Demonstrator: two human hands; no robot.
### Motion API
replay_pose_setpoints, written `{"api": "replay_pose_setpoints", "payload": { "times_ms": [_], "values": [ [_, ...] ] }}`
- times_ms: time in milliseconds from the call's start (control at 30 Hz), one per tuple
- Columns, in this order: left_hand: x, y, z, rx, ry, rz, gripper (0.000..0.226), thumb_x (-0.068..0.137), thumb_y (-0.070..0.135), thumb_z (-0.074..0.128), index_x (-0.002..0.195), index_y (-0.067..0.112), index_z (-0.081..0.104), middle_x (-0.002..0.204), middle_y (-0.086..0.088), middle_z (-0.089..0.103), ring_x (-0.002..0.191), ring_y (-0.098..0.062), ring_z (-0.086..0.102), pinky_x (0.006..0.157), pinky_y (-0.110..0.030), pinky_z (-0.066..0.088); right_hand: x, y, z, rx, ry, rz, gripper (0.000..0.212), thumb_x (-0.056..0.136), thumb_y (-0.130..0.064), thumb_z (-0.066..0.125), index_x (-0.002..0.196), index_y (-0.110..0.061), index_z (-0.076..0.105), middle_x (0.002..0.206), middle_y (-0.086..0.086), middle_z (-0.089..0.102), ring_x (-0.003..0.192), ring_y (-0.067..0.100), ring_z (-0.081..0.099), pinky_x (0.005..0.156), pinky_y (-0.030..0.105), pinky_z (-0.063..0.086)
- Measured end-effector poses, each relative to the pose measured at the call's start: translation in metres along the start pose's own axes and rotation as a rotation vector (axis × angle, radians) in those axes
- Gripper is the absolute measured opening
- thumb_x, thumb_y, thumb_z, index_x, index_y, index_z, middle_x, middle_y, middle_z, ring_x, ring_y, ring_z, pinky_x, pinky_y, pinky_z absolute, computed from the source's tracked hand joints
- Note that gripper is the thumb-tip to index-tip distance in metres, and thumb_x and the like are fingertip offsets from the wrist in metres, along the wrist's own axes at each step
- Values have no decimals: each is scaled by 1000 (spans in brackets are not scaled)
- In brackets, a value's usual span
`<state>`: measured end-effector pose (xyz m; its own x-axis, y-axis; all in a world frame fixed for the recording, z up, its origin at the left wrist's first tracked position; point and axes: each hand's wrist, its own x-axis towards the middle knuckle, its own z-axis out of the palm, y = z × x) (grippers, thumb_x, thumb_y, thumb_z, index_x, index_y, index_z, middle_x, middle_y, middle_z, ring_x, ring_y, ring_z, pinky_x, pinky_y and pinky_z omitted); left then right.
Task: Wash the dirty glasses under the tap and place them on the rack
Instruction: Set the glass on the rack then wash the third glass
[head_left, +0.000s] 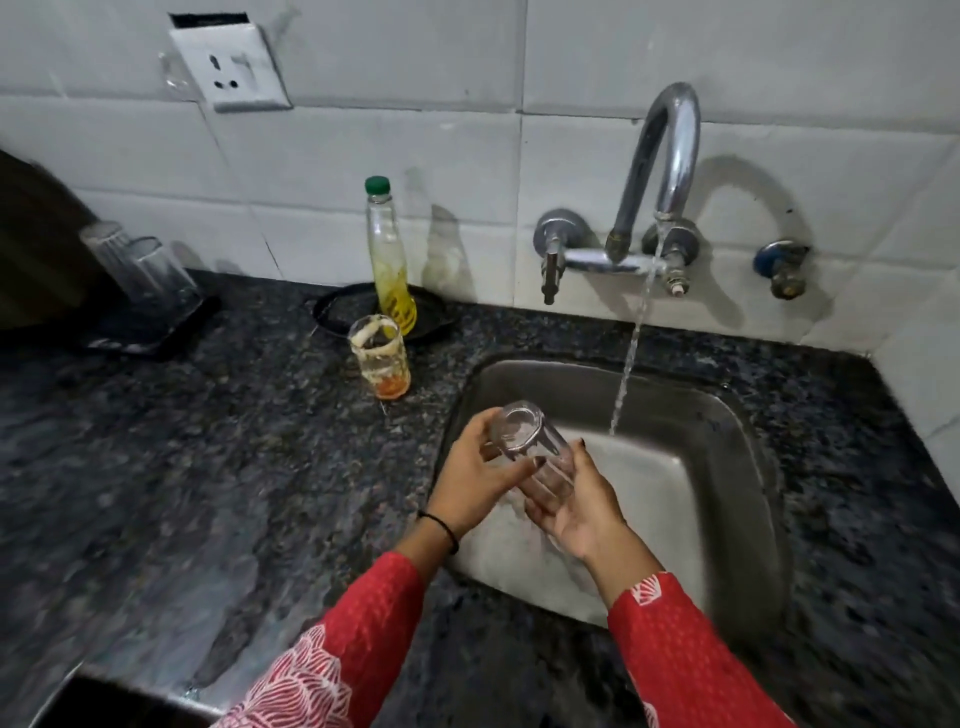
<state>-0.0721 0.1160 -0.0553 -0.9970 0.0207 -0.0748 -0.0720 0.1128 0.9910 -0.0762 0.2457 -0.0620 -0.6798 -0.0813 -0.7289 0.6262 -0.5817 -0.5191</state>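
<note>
Both my hands hold one clear glass (530, 452) over the left part of the steel sink (727, 415), tilted with its base up and away from me. My left hand (475, 475) grips its upper end and my right hand (576, 512) cups its lower end. Water runs from the tap (670, 156) in a stream (631, 358) that falls to the right of the glass, not onto it. A dirty glass (379, 356) with white and orange residue stands on the counter left of the sink. Two clean glasses (140, 265) sit upside down on a black rack (156, 332) at the far left.
A bottle with a green cap and yellow liquid (389, 260) stands on a black plate (337, 306) behind the dirty glass. The dark granite counter (182, 467) spreads to the left. A wall socket (231, 67) is on the tiles. A blue valve (779, 265) is right of the tap.
</note>
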Motion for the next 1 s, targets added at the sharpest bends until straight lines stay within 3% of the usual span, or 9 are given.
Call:
{"api": "replay_pose_setpoints", "payload": {
  "times_ms": [100,200,267,367,467,667,833,900,1000],
  "values": [
    [2,-3,-14,-40,31,31,61,69,3,81,119,19,52,117,-3,65,105,-11,64,92,-22,50,-6,-4,8,-184,99,-245,27,97,-26,52,119,-11,53,99,10,63,46,13,53,43,25,45],
    [5,-4,-24,-61,52,34,60,67,4,83,115,26,54,116,2,66,108,-11,63,94,-24,50,-4,-4,5,-406,246,-571,40,91,2,50,126,-17,48,117,9,56,46,15,52,42,28,46],
    [10,-4,-33,-86,50,35,59,67,2,82,113,28,54,114,4,66,107,-10,64,95,-25,50,-3,-1,3,-817,307,-733,52,86,8,49,128,-24,48,139,5,42,77,22,62,68,37,55],
    [18,0,-48,-85,17,49,63,67,4,83,119,23,53,118,3,65,109,-8,63,96,-26,50,-1,8,16,-1292,300,-748,65,80,4,58,138,-22,41,153,6,28,133,28,32,107,36,32],
    [24,14,-76,-64,-24,101,64,67,8,84,121,26,52,118,8,64,110,-2,61,95,-21,49,-4,13,60,-1274,206,-877,80,75,-3,70,143,-24,35,152,3,29,139,23,22,113,38,27],
    [50,65,-183,-129,15,309,69,70,-8,76,131,8,49,124,1,59,113,-1,58,95,-18,47,3,21,199,-1042,78,-1306,76,65,10,69,133,-17,50,133,2,54,123,17,52,106,39,42],
    [88,86,-318,-21,133,441,75,70,-4,76,135,18,45,137,-4,51,127,-16,51,107,-34,43,22,43,347,-932,-92,-1613,67,59,17,63,124,1,54,126,22,45,111,-22,40,99,2,31],
    [103,81,-375,39,242,459,75,68,5,79,133,26,47,136,-9,51,126,-20,52,106,-43,44,41,60,405,-923,-204,-1611,67,58,18,63,123,4,54,120,21,48,106,-28,38,95,-3,29],
    [121,74,-454,115,386,426,72,66,12,81,130,25,50,132,-10,56,120,-18,57,102,-38,48,78,91,484,-924,-322,-1488,61,64,7,70,122,-3,56,115,13,59,102,-5,52,93,8,40]
  ]
}}
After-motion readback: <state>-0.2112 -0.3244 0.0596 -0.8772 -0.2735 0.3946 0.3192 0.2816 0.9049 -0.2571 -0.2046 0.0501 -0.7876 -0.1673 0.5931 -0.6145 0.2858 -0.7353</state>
